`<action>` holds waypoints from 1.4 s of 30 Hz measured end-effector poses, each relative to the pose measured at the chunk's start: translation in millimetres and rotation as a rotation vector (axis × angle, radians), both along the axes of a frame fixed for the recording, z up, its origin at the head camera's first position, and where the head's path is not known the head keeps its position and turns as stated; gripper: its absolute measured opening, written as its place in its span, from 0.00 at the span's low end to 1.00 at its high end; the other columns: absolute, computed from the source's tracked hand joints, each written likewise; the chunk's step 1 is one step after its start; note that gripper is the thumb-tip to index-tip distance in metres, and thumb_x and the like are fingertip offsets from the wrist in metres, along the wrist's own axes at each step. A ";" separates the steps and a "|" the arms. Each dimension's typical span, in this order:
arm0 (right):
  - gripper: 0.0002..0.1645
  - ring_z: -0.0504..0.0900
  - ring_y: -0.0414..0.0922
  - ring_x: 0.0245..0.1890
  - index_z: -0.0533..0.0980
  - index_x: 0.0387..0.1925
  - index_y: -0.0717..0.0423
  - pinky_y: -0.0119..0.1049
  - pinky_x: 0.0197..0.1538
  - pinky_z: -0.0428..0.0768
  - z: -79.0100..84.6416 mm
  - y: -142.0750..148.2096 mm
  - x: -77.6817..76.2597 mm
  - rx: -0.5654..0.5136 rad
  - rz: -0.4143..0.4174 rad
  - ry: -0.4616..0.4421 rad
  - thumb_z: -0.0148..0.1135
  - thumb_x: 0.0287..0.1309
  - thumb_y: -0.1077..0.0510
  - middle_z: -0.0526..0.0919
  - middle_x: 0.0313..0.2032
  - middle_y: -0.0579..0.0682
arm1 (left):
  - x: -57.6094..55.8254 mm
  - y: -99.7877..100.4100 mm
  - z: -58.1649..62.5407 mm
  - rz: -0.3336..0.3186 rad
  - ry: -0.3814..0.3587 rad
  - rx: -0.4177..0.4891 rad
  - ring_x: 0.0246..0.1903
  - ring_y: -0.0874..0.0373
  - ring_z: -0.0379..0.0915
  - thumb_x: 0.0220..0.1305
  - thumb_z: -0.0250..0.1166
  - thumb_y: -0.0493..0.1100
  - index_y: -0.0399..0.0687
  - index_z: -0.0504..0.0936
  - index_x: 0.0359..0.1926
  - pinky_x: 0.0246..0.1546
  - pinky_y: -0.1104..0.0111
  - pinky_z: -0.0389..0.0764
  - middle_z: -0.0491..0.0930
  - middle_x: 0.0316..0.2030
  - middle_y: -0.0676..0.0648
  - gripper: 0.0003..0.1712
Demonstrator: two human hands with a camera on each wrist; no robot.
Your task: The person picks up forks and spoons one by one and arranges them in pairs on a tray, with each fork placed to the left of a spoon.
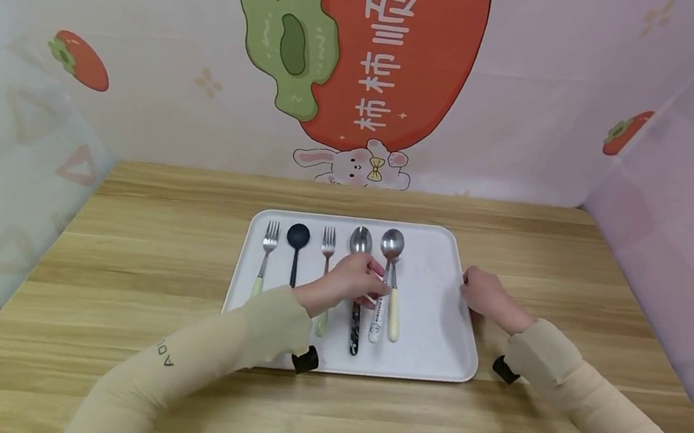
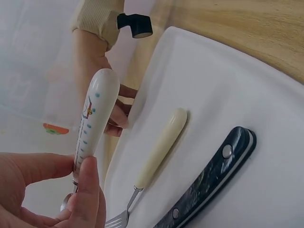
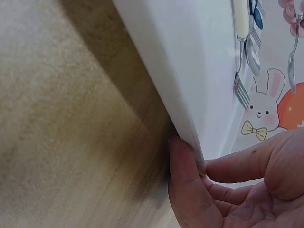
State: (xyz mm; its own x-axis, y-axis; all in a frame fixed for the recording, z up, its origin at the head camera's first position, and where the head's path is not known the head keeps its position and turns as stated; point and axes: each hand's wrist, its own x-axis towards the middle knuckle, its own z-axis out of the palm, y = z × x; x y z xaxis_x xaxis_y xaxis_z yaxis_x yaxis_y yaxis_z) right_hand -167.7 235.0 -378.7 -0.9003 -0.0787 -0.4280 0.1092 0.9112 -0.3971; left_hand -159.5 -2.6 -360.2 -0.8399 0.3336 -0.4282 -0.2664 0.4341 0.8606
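Note:
A white tray [image 1: 432, 314] lies on the wooden table with cutlery in a row. My left hand [image 1: 355, 282] pinches a white-handled spoon [image 1: 375, 325] by its neck. In the left wrist view the dotted white handle [image 2: 95, 118] is raised off the tray [image 2: 237, 85] between thumb and finger of my left hand [image 2: 76, 175]. A cream-handled fork [image 2: 161, 147] and a dark patterned handle [image 2: 213, 180] lie flat beside it. My right hand [image 1: 485, 295] grips the tray's right rim; its thumb [image 3: 187, 185] presses the tray [image 3: 190, 57] edge.
On the tray's left part lie a green-handled fork [image 1: 266, 253], a black spoon [image 1: 297, 246] and another fork [image 1: 328, 243]. Patterned walls close the table in at the back and both sides. Bare wood [image 1: 143, 235] surrounds the tray.

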 end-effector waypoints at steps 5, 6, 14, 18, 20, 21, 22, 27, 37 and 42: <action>0.12 0.74 0.46 0.21 0.65 0.40 0.73 0.33 0.24 0.74 -0.8 -0.4 0.4 0.001 0.002 0.008 0.40 0.60 0.66 0.73 0.27 0.59 | 1.0 13.0 2.4 0.002 0.011 0.012 0.25 0.57 0.77 0.53 0.65 0.34 0.35 0.71 0.44 0.26 0.69 0.81 0.78 0.28 0.43 0.17; 0.12 0.74 0.46 0.21 0.65 0.40 0.74 0.33 0.25 0.74 -0.6 -0.4 0.5 0.001 0.003 0.010 0.40 0.60 0.66 0.73 0.27 0.59 | 1.0 15.4 2.6 0.005 0.009 0.016 0.25 0.57 0.77 0.53 0.65 0.34 0.36 0.71 0.43 0.26 0.68 0.82 0.77 0.28 0.44 0.17; 0.13 0.74 0.46 0.22 0.65 0.42 0.75 0.33 0.25 0.74 -1.0 0.5 -0.5 0.009 0.018 0.026 0.40 0.60 0.66 0.73 0.27 0.59 | -4.0 37.9 -1.2 0.018 0.031 -0.050 0.22 0.58 0.77 0.52 0.66 0.35 0.38 0.73 0.43 0.24 0.71 0.81 0.77 0.27 0.45 0.17; 0.13 0.73 0.46 0.22 0.65 0.41 0.74 0.33 0.25 0.73 -1.4 0.6 -0.9 0.015 0.019 0.028 0.40 0.60 0.66 0.73 0.26 0.59 | -6.2 49.6 -4.0 0.011 0.063 -0.079 0.21 0.57 0.78 0.52 0.66 0.34 0.34 0.73 0.45 0.21 0.72 0.80 0.78 0.26 0.45 0.19; 0.12 0.73 0.46 0.22 0.65 0.40 0.74 0.33 0.24 0.72 -1.8 0.8 -1.4 0.019 0.018 0.030 0.40 0.60 0.66 0.73 0.26 0.58 | -7.3 54.9 -5.8 0.003 0.072 -0.077 0.21 0.57 0.78 0.52 0.65 0.33 0.33 0.74 0.46 0.20 0.73 0.79 0.78 0.26 0.45 0.19; 0.12 0.73 0.46 0.22 0.65 0.39 0.73 0.32 0.24 0.72 -2.0 0.9 -1.6 0.021 0.017 0.029 0.40 0.60 0.66 0.73 0.25 0.58 | -8.0 57.4 -7.1 -0.001 0.077 -0.074 0.21 0.57 0.78 0.52 0.65 0.33 0.32 0.74 0.46 0.20 0.73 0.79 0.78 0.26 0.44 0.19; 0.12 0.72 0.46 0.22 0.65 0.39 0.73 0.32 0.24 0.72 -2.4 1.0 -1.9 0.023 0.015 0.028 0.40 0.60 0.66 0.73 0.25 0.58 | -8.1 59.6 -7.8 0.000 0.076 -0.067 0.21 0.57 0.78 0.52 0.65 0.32 0.32 0.74 0.46 0.20 0.73 0.80 0.78 0.26 0.44 0.19; 0.12 0.72 0.45 0.21 0.65 0.40 0.73 0.31 0.23 0.72 -2.1 0.8 -2.0 0.029 0.009 0.020 0.40 0.61 0.66 0.73 0.24 0.57 | -10.3 69.1 -13.7 -0.015 0.132 -0.090 0.17 0.59 0.76 0.51 0.65 0.32 0.34 0.76 0.36 0.20 0.72 0.79 0.75 0.24 0.47 0.10; 0.12 0.73 0.46 0.22 0.66 0.40 0.74 0.32 0.23 0.72 -1.3 -0.4 0.3 0.020 0.019 0.048 0.41 0.60 0.66 0.73 0.25 0.58 | -13.7 78.1 -18.5 -0.080 0.251 -0.187 0.12 0.61 0.67 0.51 0.62 0.33 0.46 0.67 0.12 0.15 0.78 0.69 0.66 0.10 0.53 0.17; 0.11 0.73 0.46 0.21 0.66 0.37 0.73 0.32 0.23 0.72 -1.1 0.8 1.1 0.019 0.030 0.073 0.41 0.59 0.66 0.72 0.23 0.57 | -16.4 84.2 -24.9 -0.121 0.321 -0.292 0.09 0.64 0.62 0.49 0.60 0.33 0.48 0.63 0.09 0.14 0.78 0.64 0.64 0.07 0.54 0.20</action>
State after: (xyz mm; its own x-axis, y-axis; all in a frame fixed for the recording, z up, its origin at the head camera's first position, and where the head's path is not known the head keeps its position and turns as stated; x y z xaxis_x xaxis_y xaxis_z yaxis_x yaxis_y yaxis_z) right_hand -166.6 235.8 -379.8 -0.9265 -0.0991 -0.3631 0.0527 0.9210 -0.3859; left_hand -176.0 81.6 -385.1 -0.9079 0.3413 -0.2433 0.0617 0.6829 0.7279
